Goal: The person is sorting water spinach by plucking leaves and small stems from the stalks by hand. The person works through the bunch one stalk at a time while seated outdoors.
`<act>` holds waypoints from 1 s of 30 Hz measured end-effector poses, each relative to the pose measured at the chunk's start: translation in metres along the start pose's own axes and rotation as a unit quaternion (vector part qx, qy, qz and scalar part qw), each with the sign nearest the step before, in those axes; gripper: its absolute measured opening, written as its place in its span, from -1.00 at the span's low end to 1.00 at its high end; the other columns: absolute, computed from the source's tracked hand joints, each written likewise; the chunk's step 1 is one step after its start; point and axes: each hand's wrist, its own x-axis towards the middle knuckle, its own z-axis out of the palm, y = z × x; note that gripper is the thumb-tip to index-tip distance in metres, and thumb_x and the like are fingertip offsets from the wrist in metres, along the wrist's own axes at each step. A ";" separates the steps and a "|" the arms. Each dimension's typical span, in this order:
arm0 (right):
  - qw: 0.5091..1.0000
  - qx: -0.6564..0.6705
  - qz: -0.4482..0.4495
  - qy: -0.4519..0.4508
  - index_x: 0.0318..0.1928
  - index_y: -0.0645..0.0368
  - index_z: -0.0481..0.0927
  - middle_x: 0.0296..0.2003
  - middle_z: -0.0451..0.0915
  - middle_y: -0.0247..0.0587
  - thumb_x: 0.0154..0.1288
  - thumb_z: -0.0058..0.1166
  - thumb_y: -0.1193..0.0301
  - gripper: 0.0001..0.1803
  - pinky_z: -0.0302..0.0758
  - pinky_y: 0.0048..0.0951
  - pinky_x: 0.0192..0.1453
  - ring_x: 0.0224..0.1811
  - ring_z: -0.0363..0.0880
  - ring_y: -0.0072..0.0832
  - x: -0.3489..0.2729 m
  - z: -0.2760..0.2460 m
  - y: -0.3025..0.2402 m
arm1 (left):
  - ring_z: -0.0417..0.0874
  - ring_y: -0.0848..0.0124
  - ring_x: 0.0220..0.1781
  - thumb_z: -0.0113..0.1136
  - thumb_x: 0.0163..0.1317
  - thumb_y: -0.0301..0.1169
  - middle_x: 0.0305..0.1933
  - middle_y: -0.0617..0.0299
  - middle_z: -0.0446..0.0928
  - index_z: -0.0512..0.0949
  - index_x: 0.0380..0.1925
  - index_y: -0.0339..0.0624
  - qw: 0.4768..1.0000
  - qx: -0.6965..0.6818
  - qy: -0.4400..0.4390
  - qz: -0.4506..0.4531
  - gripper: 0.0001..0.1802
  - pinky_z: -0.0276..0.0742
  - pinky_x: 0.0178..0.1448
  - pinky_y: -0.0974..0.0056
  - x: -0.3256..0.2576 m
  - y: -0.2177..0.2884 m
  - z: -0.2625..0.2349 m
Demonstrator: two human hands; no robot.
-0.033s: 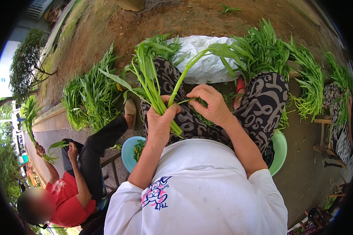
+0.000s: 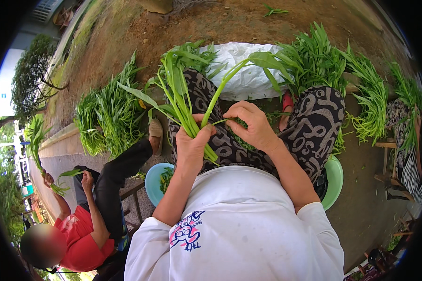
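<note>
My left hand (image 2: 195, 140) is closed round a small bunch of water spinach (image 2: 183, 113), its leafy tops pointing away from me and the cut stem ends poking out below the fist. One stem (image 2: 216, 99) leans out to the right from under the thumb. A thin side stalk (image 2: 219, 122) runs from this stem to my right hand (image 2: 253, 125), which pinches its end between thumb and fingertips. Both hands are above my lap, between my knees in patterned dark trousers (image 2: 314, 122).
A white sack (image 2: 248, 56) lies ahead, with piles of water spinach (image 2: 316, 58) beside it and another pile (image 2: 110, 112) at left. A blue basin (image 2: 155, 180) holding greens and a green basin (image 2: 334, 182) flank me. At left, a person in red (image 2: 86, 229) handles stems.
</note>
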 end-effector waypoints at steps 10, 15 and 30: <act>0.990 -0.112 -0.091 0.001 -0.26 0.15 0.57 -0.31 0.55 -0.23 -0.04 0.18 0.58 -0.75 0.43 -0.34 -0.21 -0.29 0.53 -0.28 0.003 -0.001 -0.007 | 0.54 0.58 -0.34 0.16 0.13 -0.52 -0.37 0.28 0.53 0.49 -0.20 -0.31 1.000 0.006 0.004 0.006 -0.79 0.45 -0.17 0.47 -0.003 0.001 0.004; 0.988 -0.120 -0.095 0.034 -0.26 0.13 0.57 -0.36 0.54 -0.28 -0.04 0.21 0.55 -0.75 0.43 -0.37 -0.24 -0.31 0.54 -0.33 0.003 0.003 -0.003 | 0.58 0.51 -0.32 0.18 0.13 -0.57 -0.32 0.24 0.53 0.46 -0.19 -0.30 1.000 0.021 -0.011 0.006 -0.78 0.55 -0.11 0.40 -0.002 0.000 0.001; 0.999 -0.040 -0.002 0.035 -0.37 0.20 0.49 -0.36 0.53 -0.21 -0.07 0.12 0.67 -0.80 0.46 -0.46 -0.30 -0.40 0.52 -0.36 -0.001 0.010 0.000 | 0.50 0.61 -0.36 0.18 0.11 -0.50 -0.38 0.31 0.54 0.51 -0.23 -0.28 0.999 0.041 -0.017 -0.006 -0.80 0.41 -0.22 0.49 -0.003 0.002 0.009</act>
